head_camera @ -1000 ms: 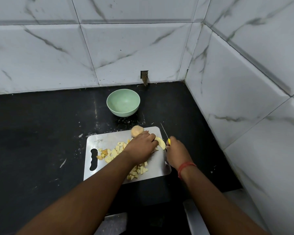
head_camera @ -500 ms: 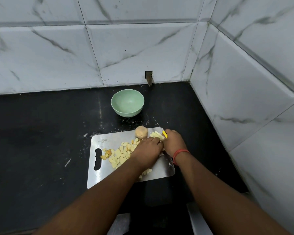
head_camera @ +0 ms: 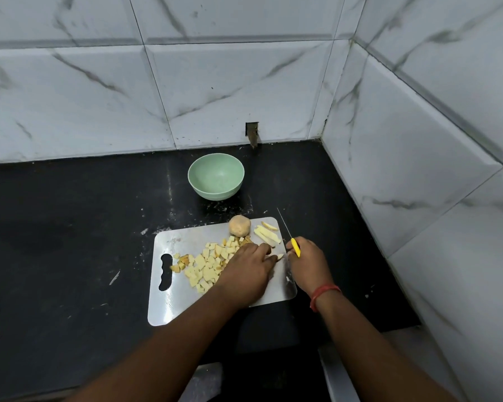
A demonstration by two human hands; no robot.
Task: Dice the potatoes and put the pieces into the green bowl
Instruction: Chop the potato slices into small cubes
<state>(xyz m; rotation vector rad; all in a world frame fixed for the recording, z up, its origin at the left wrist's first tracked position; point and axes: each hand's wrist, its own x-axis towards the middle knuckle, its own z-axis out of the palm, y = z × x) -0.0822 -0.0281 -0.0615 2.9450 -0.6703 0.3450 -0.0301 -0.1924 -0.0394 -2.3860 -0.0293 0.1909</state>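
Yellow-handled knife (head_camera: 292,244) sits gripped in the right hand (head_camera: 310,264), blade pointing away. The left hand (head_camera: 249,269) presses down on a potato piece (head_camera: 278,257) on the steel board (head_camera: 183,303); how its fingers curl I cannot tell. Left of it lie dice (head_camera: 206,266), beyond it strips (head_camera: 267,235) and a whole potato (head_camera: 239,225). Farther off, the bowl (head_camera: 216,177) is empty: roughly halfway, nothing transferred.

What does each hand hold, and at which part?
Right hand grips the knife by its yellow handle. Left hand touches a potato piece with its fingertips.
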